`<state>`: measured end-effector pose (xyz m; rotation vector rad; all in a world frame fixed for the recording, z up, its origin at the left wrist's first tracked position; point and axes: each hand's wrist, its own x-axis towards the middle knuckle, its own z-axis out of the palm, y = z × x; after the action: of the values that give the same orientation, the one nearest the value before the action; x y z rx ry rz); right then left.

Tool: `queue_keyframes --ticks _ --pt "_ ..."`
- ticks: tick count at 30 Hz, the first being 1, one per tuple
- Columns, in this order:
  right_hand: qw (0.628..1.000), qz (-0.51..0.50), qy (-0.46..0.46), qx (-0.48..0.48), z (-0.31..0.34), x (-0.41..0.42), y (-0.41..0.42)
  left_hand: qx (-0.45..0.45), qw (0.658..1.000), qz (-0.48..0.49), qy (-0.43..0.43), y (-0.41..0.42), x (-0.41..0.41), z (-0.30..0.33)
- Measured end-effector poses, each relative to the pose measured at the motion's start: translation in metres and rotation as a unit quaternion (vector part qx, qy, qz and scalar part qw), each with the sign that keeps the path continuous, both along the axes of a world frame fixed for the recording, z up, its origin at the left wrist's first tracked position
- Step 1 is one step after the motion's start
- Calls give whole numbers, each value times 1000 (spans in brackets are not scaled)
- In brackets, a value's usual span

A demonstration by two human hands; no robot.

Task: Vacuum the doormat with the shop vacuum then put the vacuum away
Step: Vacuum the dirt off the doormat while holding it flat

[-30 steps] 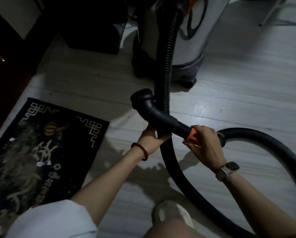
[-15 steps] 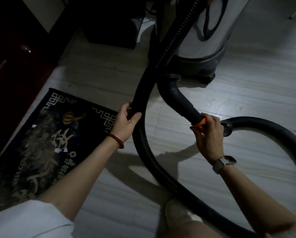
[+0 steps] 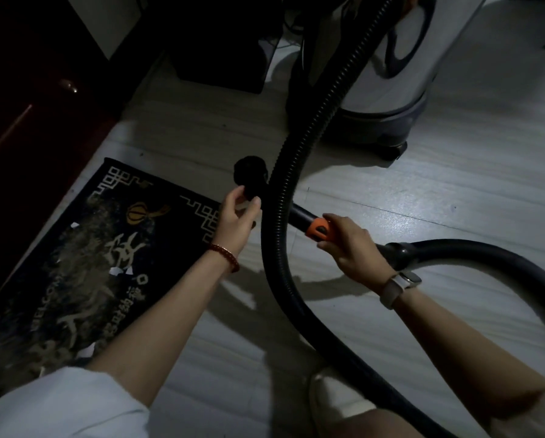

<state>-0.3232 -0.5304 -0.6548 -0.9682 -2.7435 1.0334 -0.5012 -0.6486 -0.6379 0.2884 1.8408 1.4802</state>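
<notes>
A dark doormat [image 3: 84, 267] with pale patterns, dirt and white paper scraps lies on the floor at the left. The steel shop vacuum [image 3: 400, 58] stands at the top right. Its black ribbed hose [image 3: 280, 222] drops from the canister and loops round to the right. My right hand [image 3: 350, 245] grips the hose handle just behind its orange collar [image 3: 319, 229]. The curved black nozzle [image 3: 250, 178] points left over the mat's corner. My left hand [image 3: 236, 216] holds the nozzle's end between thumb and fingers.
A dark wooden door [image 3: 28, 90] stands at the left beside the mat. A black box-like object [image 3: 220, 42] sits behind, next to the vacuum. My light shoe [image 3: 334, 403] is on the pale plank floor at the bottom, under the hose.
My left hand let go of the ribbed hose and took the nozzle's end. The nozzle swung from pointing up at the canister to pointing left over the mat.
</notes>
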Motion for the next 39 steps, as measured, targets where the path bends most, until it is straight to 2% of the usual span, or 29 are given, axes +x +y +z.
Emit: queue_keyframes --ticks 2,3,7,9,11,13,15,17,18,20,22,25,28,30,32,36,39 --pt "999 2 28 -40 6 -7 -5 -3 985 103 -139 4 0 0" --pt "998 7 32 -55 7 -10 -7 1 975 124 -183 6 -1 0" --pt "996 17 53 -68 6 -16 -19 47 958 143 -244 13 -2 2" --pt "988 -33 149 26 11 -17 -27 60 955 164 -238 14 -5 -1" --pt "947 -50 277 153 23 -21 -39 70 953 184 -229 13 -9 0" --pt "911 57 324 249 36 -37 -56 78 952 207 -211 9 -19 1" --pt "899 195 255 299 36 -57 -71 78 951 231 -187 0 -29 4" --pt "899 255 119 336 20 -72 -77 63 952 258 -155 -15 -42 4" --pt "903 254 46 343 11 -74 -74 61 949 276 -144 -26 -49 3" --pt "934 193 -52 296 -2 -68 -58 65 934 323 -138 -55 -67 -2" --pt "955 143 -88 245 -10 -53 -38 70 915 371 -140 -89 -81 -10" --pt "953 133 -144 232 -22 -37 -23 70 898 408 -145 -133 -91 -19" --pt "971 165 -82 150 -18 -66 -56 54 893 416 -165 -147 -87 -27" --pt "959 260 -16 110 -15 -97 -97 61 882 423 -197 -148 -81 -30" --pt "930 327 13 166 -16 -127 -132 76 870 431 -228 -148 -76 -30" --pt "911 293 10 290 -23 -175 -163 109 849 436 -276 -155 -78 -31" --pt "896 317 -1 310 -24 -192 -166 104 873 395 -267 -165 -83 -37"
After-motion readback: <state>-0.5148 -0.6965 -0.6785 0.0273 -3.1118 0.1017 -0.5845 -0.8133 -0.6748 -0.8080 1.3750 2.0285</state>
